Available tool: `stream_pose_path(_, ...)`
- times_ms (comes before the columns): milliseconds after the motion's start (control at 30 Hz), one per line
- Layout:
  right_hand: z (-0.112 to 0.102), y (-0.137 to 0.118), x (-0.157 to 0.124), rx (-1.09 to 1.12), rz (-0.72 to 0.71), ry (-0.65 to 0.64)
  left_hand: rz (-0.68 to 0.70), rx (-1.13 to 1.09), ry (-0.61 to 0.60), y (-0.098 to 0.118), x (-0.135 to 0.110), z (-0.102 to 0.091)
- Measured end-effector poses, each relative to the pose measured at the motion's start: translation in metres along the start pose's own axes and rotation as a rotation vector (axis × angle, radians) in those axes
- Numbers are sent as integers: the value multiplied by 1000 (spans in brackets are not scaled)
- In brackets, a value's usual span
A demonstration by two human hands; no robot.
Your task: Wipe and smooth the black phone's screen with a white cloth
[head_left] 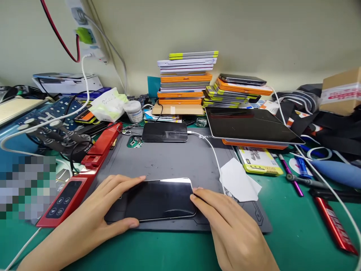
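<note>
A smartphone (160,199) with a dark, glossy screen lies face up, lengthwise across the grey work mat (169,162). Its left end is between the thumb and fingers of my left hand (107,207), which grips the top and bottom edges. My right hand (231,222) is at the phone's right end, fingers bent and close together, fingertips at the edge. Its thumb, and anything pinched under the fingers, is hidden. Farther back on the mat rests a second dark phone (165,132), with a white cable (211,146) plugged into its right end.
Left of the mat stands a red device with a button panel (63,201). Behind are stacked orange and grey boxes (184,79), a white jar (133,111) and a tablet (251,124). White paper (239,180), a purple pen-like tool (293,178) and a red tool (334,224) lie right.
</note>
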State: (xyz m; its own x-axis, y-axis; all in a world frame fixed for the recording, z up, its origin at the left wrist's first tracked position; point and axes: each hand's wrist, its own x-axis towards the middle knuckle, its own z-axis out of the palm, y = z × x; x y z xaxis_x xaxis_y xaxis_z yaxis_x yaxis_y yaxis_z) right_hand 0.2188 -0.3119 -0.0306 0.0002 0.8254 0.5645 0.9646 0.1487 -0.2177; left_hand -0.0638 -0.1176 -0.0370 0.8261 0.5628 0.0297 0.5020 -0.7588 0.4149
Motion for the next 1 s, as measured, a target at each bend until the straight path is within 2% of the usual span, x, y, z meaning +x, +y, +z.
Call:
stream_pose_path(367,2,5,0,-52,-37,16,23,-47,60,4,1,3)
stream_pose_path(700,0,1,-4,-6,20,-61,101,-68,118,10,5,-3)
stream_pose_path(767,-7,2,-4,57,58,-117,107,-70,134,10,5,-1)
stream_pose_path(833,-17,4,-4,125,138,-110,109,-78,145,9,4,1)
stream_pose_path(900,-27,11,-4,116,280,-3,112,-86,157,9,4,3)
stream_pose_path(1000,-34,28,-7,-90,423,142,129,-88,191,9,3,4)
